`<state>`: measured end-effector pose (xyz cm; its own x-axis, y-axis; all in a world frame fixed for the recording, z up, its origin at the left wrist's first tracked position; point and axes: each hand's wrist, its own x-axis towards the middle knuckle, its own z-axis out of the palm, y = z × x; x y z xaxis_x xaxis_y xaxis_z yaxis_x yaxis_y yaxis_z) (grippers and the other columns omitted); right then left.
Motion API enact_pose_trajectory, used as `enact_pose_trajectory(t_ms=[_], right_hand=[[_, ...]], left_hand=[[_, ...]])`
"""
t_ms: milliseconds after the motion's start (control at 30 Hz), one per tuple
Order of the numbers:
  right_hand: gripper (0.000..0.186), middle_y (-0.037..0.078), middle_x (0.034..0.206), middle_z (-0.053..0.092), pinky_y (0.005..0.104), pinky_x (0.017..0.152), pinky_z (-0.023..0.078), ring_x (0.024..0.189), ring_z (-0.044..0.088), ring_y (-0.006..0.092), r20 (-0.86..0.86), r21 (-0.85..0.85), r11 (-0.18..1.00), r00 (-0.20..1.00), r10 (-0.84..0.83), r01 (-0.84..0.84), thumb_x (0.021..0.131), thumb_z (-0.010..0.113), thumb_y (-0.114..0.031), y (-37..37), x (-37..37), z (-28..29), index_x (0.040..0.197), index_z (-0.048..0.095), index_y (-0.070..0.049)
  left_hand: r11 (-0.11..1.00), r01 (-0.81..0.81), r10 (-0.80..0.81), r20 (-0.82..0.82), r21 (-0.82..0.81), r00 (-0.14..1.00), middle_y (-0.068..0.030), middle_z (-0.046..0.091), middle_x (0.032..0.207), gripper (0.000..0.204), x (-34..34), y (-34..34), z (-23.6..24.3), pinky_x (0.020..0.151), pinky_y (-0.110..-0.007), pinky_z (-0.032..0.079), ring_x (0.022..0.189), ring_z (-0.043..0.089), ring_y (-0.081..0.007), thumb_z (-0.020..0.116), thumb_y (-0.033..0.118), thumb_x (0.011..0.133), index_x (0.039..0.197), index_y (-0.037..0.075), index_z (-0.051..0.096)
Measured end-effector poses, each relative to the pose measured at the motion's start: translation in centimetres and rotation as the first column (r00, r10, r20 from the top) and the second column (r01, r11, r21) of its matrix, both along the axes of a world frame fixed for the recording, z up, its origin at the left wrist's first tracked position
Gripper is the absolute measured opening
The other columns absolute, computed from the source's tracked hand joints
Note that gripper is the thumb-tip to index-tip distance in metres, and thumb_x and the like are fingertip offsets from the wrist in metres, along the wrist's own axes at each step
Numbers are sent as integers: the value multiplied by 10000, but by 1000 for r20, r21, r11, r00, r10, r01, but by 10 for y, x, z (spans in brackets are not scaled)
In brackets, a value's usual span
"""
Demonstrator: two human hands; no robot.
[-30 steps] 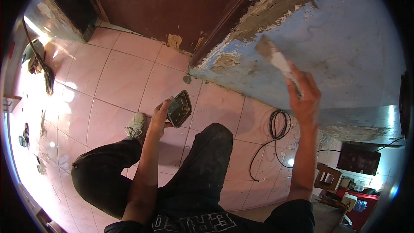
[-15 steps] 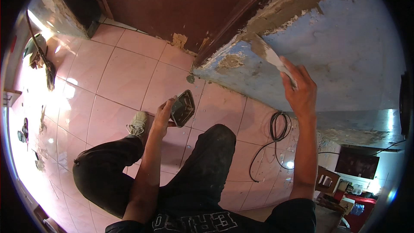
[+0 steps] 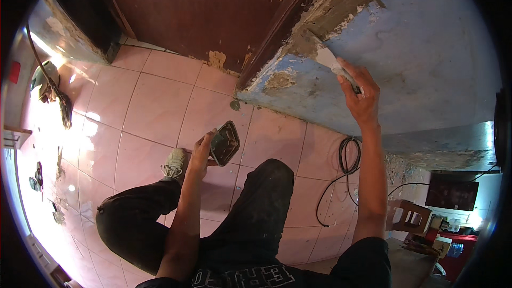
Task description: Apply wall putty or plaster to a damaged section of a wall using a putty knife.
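My left hand (image 3: 204,149) grips a small dark rectangular tray (image 3: 228,141) with grey-brown material in it, held over the tiles beside my knee. My right hand (image 3: 360,94) grips a pale putty knife (image 3: 325,53), its blade smeared with the same brown material and laid against the rough mortar strip (image 3: 341,0) that runs along the door frame on the peeling blue wall (image 3: 426,58). The exact edge of the blade is hard to make out against the mortar.
A brown door (image 3: 176,10) is above a pink tiled floor (image 3: 152,109). A black cable (image 3: 346,154) lies coiled by the wall foot. A broom (image 3: 64,106) leans at far left. At lower right are a wooden chair (image 3: 410,213), a dark screen (image 3: 450,194) and clutter on red furniture.
My right hand and the knife have moved up and leftward along the wall, the blade now on the mortar strip near the frame. My left hand still holds the tray. The view has shifted slightly.
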<state>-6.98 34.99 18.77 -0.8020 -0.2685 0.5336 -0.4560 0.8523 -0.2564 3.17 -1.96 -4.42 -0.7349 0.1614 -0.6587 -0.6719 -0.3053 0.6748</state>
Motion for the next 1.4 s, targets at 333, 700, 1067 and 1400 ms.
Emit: enact_pose_trajectory(t_ms=[333, 700, 1067, 1400], right_hand=[[321, 87, 1010, 724, 341, 683, 533, 805, 672, 184, -33, -125, 990, 997, -63, 58, 961, 735, -95, 28, 43, -16, 1280, 746, -125], [417, 48, 880, 639, 382, 638, 564, 732, 666, 234, 5, 312, 939, 988, -153, 143, 870, 771, -73, -70, 47, 31, 1274, 709, -158], [366, 81, 952, 711, 380, 683, 559, 784, 701, 254, 5, 270, 953, 989, -147, 141, 891, 764, -80, -64, 42, 82, 1252, 743, -138], [387, 52, 921, 707, 351, 659, 547, 770, 680, 211, 44, 217, 972, 994, -99, 87, 876, 773, -60, -56, 45, 59, 1242, 762, -185]], left_hand=[[999, -5, 5, 1, -36, 1000, -127, 712, 1128, 652, 1, 2, 6, 680, -385, 646, 902, 743, -203, 582, 581, 985, 1367, 54, 614], [1000, 8, -8, 0, 1, 1000, -142, 712, 1082, 701, -1, 13, 0, 653, -380, 635, 826, 732, -210, 615, 610, 953, 1356, 37, 614], [998, -68, 68, 25, 9, 997, -146, 709, 1060, 728, -4, 8, 2, 639, -387, 630, 793, 722, -212, 647, 615, 924, 1348, 25, 618], [999, -47, 47, 18, -2, 999, -128, 701, 1040, 672, -6, 1, 2, 619, -375, 627, 782, 706, -194, 619, 583, 956, 1344, 34, 618]])
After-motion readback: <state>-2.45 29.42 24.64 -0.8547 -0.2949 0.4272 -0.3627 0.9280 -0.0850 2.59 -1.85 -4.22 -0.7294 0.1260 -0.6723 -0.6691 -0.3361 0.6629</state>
